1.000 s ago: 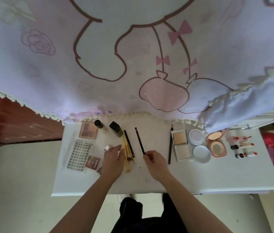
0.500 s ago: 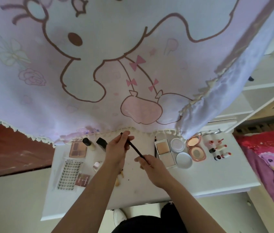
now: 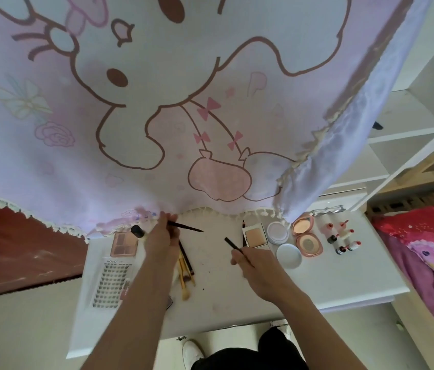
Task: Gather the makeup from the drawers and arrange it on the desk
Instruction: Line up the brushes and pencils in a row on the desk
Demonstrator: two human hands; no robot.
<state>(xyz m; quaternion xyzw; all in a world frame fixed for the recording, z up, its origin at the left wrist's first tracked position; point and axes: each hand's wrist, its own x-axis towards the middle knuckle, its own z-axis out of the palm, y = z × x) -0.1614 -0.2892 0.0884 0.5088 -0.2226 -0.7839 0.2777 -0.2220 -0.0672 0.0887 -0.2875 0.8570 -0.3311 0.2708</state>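
Left hand (image 3: 161,237) pinching liner (image 3: 186,227), right hand (image 3: 253,260) pinching cap (image 3: 233,245); bare tip near curtain (image 3: 210,129), one drift smears fabric.

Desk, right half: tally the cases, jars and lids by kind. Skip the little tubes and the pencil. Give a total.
Square powder compact, open: 1
Round pink compact, open: 1
White round jar: 1
Loose white lid: 1
Total: 4
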